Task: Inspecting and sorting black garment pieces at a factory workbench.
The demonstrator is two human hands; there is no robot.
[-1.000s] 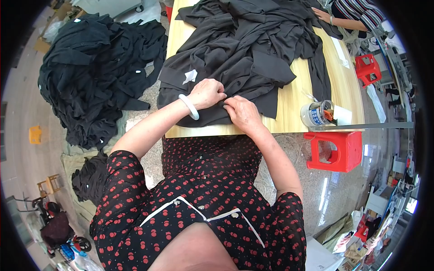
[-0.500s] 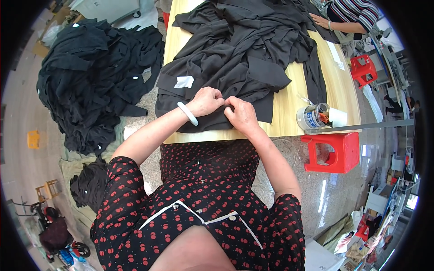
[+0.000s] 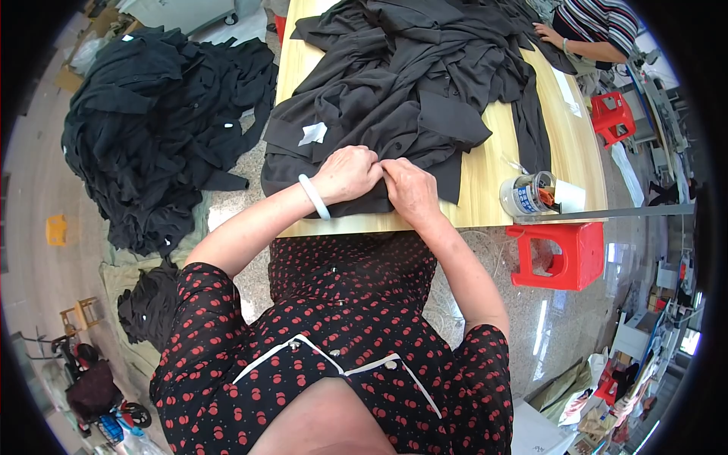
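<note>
A dark grey buttoned garment [image 3: 364, 125] lies crumpled near the front edge of the table, among other dark cloth. My left hand [image 3: 349, 173], with a pale bangle [image 3: 313, 196] on its wrist, is closed on the garment's fabric, knuckles up. Right beside it, thumb and fingers of my right hand [image 3: 411, 191] pinch the same fabric. The fingertips of both hands meet or nearly meet, and the bit of cloth between them is mostly hidden. A white label-like scrap [image 3: 312, 134] rests on the cloth beyond my left hand.
A clear jar [image 3: 526, 195] of small tools stands at the wooden table's [image 3: 485, 216] right corner, above a red stool [image 3: 561, 256]. Dark clothes form a large heap [image 3: 167, 136] at left. At far right, another person's hand [image 3: 549, 35] rests on the cloth.
My fingertips have come closer together, with my right hand turned slightly and both still at the fabric. The other person's hand has shifted a little.
</note>
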